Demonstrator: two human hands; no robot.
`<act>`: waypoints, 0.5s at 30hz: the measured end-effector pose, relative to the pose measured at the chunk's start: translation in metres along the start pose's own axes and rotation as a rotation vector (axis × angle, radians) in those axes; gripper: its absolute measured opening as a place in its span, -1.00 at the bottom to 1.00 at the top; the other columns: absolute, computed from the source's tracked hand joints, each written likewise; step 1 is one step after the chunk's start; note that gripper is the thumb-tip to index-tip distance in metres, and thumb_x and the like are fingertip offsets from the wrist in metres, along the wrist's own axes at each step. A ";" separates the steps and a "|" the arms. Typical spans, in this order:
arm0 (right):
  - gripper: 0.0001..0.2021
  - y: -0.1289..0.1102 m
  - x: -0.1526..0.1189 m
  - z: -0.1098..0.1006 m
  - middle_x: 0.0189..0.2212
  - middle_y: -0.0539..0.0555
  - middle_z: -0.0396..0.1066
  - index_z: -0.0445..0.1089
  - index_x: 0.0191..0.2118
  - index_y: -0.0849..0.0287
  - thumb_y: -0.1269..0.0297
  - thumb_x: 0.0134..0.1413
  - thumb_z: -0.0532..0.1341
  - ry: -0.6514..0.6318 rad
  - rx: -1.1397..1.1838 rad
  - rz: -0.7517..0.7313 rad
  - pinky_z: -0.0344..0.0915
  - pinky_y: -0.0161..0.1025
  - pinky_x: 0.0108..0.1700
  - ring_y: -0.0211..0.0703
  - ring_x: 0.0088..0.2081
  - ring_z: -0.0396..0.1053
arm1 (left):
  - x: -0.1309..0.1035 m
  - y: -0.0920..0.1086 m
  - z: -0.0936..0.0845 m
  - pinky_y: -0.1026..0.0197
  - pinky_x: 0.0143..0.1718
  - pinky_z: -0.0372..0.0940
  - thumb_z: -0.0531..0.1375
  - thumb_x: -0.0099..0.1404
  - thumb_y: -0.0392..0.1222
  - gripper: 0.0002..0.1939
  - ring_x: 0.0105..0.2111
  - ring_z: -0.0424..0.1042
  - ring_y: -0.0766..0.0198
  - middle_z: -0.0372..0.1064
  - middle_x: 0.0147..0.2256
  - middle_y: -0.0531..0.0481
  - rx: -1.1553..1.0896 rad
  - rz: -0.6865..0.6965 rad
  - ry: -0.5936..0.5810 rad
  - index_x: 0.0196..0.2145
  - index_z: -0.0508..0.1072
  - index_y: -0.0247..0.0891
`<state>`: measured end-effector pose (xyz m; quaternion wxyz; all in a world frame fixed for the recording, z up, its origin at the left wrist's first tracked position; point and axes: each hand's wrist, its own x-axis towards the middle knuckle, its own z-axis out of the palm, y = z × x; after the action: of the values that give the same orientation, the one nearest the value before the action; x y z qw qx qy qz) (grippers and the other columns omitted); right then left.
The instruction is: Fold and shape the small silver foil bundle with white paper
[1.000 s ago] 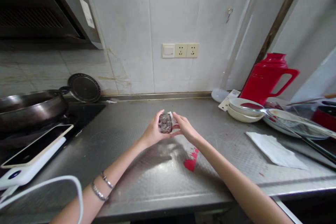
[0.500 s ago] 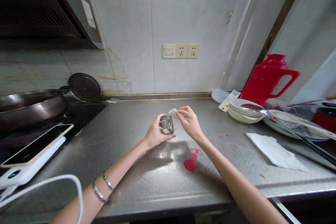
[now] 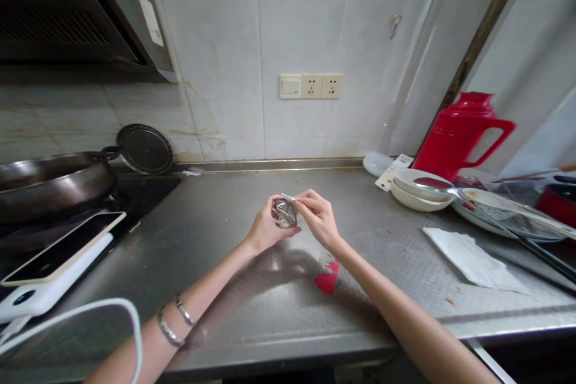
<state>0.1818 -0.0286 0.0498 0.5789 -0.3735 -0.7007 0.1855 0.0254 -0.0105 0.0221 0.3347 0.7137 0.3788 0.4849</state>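
My left hand [image 3: 266,227] is wrapped round a small dark glass container [image 3: 285,215] above the metal counter. What lies inside it looks crumpled and greyish, too small to make out. At its top edge, my right hand [image 3: 317,216] pinches a small white piece [image 3: 288,197]. The fingertips of both hands are close together there. Below my right wrist, a torn red scrap [image 3: 327,279] lies flat on the counter [image 3: 252,324].
On the left are a pan [image 3: 54,183] on the stove, a phone [image 3: 65,249] and a white cable [image 3: 101,303]. To the right stand a red thermos [image 3: 454,138], stacked bowls [image 3: 420,195] and a white tissue [image 3: 472,261].
My right hand has moved left with the white piece, from beside the container to its top edge. My left hand has stayed nearly in place round the container.
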 end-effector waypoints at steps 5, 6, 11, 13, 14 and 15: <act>-0.78 -0.005 -0.001 -0.003 -0.44 0.05 0.40 0.55 -0.41 0.09 0.22 0.13 0.17 0.018 0.039 -0.017 0.24 -0.25 -0.28 -0.17 -0.36 0.34 | 0.002 -0.002 -0.001 0.20 -0.22 0.33 0.44 -0.16 -0.12 -0.22 -0.26 0.44 0.24 0.40 -0.18 -0.06 -0.033 0.008 0.004 -0.02 0.17 -0.22; -0.78 -0.005 0.000 -0.005 -0.45 0.04 0.40 0.54 -0.43 0.10 0.22 0.11 0.17 0.012 0.049 -0.018 0.24 -0.25 -0.28 -0.17 -0.37 0.34 | 0.003 -0.002 -0.001 0.21 -0.22 0.32 0.44 -0.15 -0.11 -0.22 -0.26 0.43 0.24 0.39 -0.17 -0.06 -0.037 0.010 0.002 -0.02 0.17 -0.22; -0.74 -0.005 0.007 -0.013 -0.47 0.04 0.37 0.47 -0.50 0.13 0.19 0.12 0.15 0.051 0.044 -0.007 0.24 -0.24 -0.31 -0.17 -0.38 0.32 | 0.002 -0.006 -0.001 0.20 -0.24 0.31 0.43 -0.14 -0.10 -0.21 -0.28 0.41 0.25 0.38 -0.18 -0.03 -0.005 -0.012 -0.017 0.00 0.16 -0.21; -0.74 -0.004 0.010 -0.015 -0.43 0.06 0.38 0.47 -0.47 0.12 0.17 0.13 0.13 0.133 -0.020 -0.019 0.26 -0.23 -0.28 -0.15 -0.35 0.33 | 0.000 -0.006 0.001 0.17 -0.24 0.31 0.44 -0.17 -0.12 -0.18 -0.29 0.40 0.24 0.37 -0.16 -0.04 0.068 -0.011 -0.047 0.03 0.17 -0.20; -0.75 -0.003 0.011 -0.015 -0.41 0.07 0.39 0.47 -0.45 0.12 0.17 0.14 0.13 0.155 -0.064 -0.036 0.26 -0.21 -0.26 -0.14 -0.33 0.34 | -0.002 -0.006 0.002 0.15 -0.22 0.31 0.44 -0.19 -0.14 -0.16 -0.28 0.39 0.22 0.36 -0.14 -0.05 0.104 0.000 -0.063 0.04 0.18 -0.20; -0.75 -0.002 0.011 -0.015 -0.40 0.08 0.39 0.47 -0.44 0.11 0.17 0.14 0.12 0.151 -0.109 -0.060 0.27 -0.20 -0.23 -0.13 -0.32 0.34 | -0.003 -0.006 0.003 0.13 -0.21 0.30 0.45 -0.21 -0.17 -0.15 -0.26 0.39 0.21 0.34 -0.11 -0.05 0.131 0.018 -0.078 0.04 0.19 -0.19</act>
<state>0.1947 -0.0245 0.0624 0.6144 -0.3960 -0.6748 0.1010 0.0266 -0.0109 0.0149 0.2973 0.7557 0.3903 0.4338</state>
